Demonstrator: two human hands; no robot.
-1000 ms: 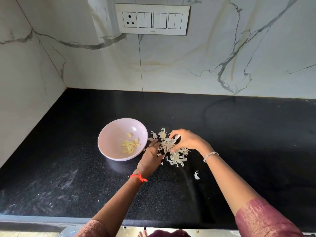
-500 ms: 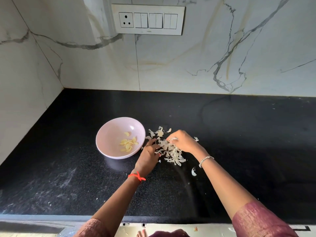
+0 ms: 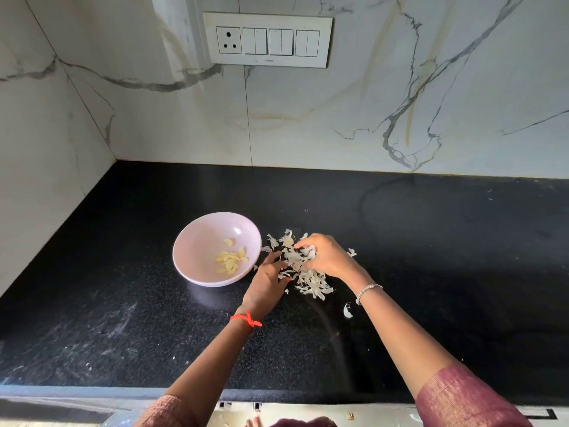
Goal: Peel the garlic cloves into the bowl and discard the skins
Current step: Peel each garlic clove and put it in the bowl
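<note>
A pale pink bowl [image 3: 197,241] stands on the black counter and holds several peeled yellow garlic cloves [image 3: 231,261]. Just right of it lies a heap of white garlic skins [image 3: 309,277]. My left hand [image 3: 266,283] rests at the heap's left edge, fingers reaching into the skins. My right hand [image 3: 328,257] lies over the heap's top, its curled fingers gathering a bunch of skins. One loose skin [image 3: 348,311] lies apart, nearer to me by my right wrist.
The black granite counter [image 3: 431,257] runs to marble walls at the back and left, forming a corner. A switch panel [image 3: 267,40] is on the back wall. The counter's front edge [image 3: 92,391] is close to my body.
Both hands have drawn closer together over the skin heap, and the right hand's fingers have curled further into the skins. The bowl has not moved.
</note>
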